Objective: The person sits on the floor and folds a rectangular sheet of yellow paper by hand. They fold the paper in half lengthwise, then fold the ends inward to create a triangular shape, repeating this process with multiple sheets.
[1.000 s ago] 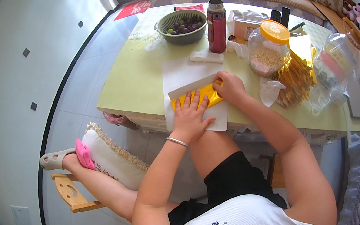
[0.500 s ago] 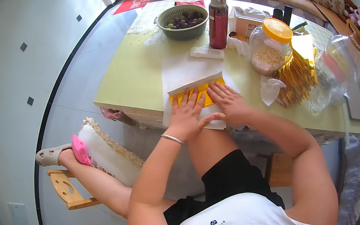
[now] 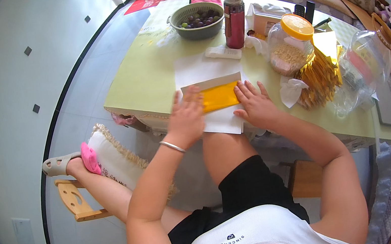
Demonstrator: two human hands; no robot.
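Note:
A shiny gold foil sheet (image 3: 219,97) with a pale strip along its far edge lies on white paper (image 3: 223,121) at the table's near edge. My left hand (image 3: 185,116) is at the foil's left end, its fingers stretched out and a little blurred by motion. Whether it presses on the sheet or hovers I cannot tell. At the right end, the fingers of my right hand (image 3: 256,102) are spread, their tips on the foil's edge. Neither hand grips anything. A silver bangle (image 3: 173,146) circles my left wrist.
Beyond the paper stand a colander of grapes (image 3: 197,22), a red thermos (image 3: 235,21) and a white tube (image 3: 223,54). To the right are a yellow-lidded jar (image 3: 291,45), a bundle of folded gold foil (image 3: 319,77), a crumpled tissue (image 3: 294,91) and a clear plastic bag (image 3: 361,70).
My hands have moved apart from the middle of the foil, left toward its left end and right toward its right end. More of the gold surface now shows between them.

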